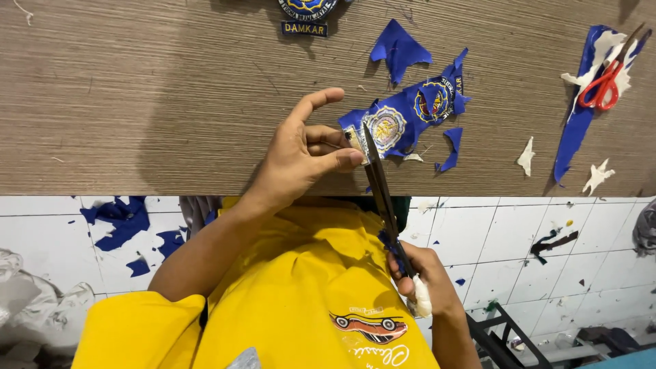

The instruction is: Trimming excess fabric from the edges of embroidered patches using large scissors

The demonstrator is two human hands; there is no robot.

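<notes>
A sewing workshop: embroidered patches (pixel 410 113), fabric scraps (pixel 400 46), red-handled scissors (pixel 601 85) on a worktable (pixel 137 102).

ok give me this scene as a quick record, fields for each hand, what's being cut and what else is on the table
left hand: pinches the blue embroidered patch strip at its edge
right hand: grips the long dark scissors, one finger wrapped in white
cut: blades meet the strip's left end
table: brown wood-grain top
also on table: red-handled scissors, blue scraps, white scraps
floor: white tiles with blue offcuts
</notes>
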